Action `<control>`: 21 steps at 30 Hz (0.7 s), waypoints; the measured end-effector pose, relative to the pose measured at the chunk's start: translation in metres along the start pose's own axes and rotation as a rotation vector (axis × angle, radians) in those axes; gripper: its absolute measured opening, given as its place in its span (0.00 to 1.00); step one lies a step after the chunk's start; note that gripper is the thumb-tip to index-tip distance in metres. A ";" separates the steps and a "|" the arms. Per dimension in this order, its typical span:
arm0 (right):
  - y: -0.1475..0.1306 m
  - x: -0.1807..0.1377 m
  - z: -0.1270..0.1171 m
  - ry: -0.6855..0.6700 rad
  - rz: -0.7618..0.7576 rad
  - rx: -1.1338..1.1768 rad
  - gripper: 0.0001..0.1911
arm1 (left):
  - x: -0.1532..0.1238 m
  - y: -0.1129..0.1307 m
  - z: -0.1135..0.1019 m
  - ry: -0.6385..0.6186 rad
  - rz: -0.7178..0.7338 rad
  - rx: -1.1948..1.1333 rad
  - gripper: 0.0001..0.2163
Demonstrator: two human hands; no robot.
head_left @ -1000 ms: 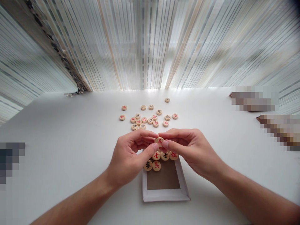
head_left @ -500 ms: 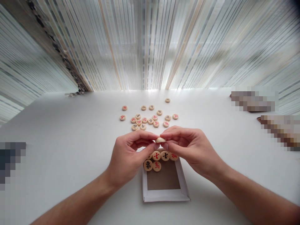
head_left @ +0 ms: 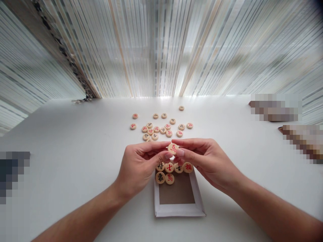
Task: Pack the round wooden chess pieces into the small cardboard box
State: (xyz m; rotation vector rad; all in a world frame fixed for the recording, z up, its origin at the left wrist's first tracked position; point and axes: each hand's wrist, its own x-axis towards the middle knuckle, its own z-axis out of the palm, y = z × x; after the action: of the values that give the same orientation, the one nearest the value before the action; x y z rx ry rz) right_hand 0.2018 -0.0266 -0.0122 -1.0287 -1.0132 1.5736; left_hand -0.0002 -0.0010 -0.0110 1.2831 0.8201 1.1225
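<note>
In the head view, the left hand [head_left: 137,166] and the right hand [head_left: 208,159] pinch together one round pale wooden disc with a red character [head_left: 173,148]; fingers and thumbs are nearly closed on its opposite edges. It is above the far part of a white cardboard tray with brown bottom [head_left: 180,211]. I judge the step as orienting this disc; the next move calls for a steady grip. Inside the tray, four similar discs [head_left: 169,167] make one row, and two more [head_left: 160,177] lie nearer.
</note>
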 end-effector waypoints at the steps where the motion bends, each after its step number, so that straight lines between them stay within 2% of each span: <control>1: 0.000 0.000 0.000 -0.010 0.006 -0.005 0.21 | 0.000 0.000 0.000 -0.013 0.000 0.000 0.11; 11: -0.004 0.001 -0.002 -0.092 0.017 -0.034 0.20 | 0.000 0.001 -0.001 -0.083 0.000 0.058 0.12; 16: -0.003 0.000 -0.001 -0.081 -0.006 -0.055 0.20 | 0.002 0.002 -0.002 -0.086 0.000 0.059 0.11; 21: -0.002 0.001 0.002 -0.013 -0.055 0.007 0.20 | 0.001 0.002 -0.001 -0.070 0.006 0.051 0.12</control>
State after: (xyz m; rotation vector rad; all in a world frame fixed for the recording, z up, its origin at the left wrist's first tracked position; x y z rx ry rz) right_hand 0.1999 -0.0252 -0.0096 -0.9790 -1.0354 1.5397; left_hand -0.0010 -0.0001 -0.0093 1.3608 0.7973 1.0614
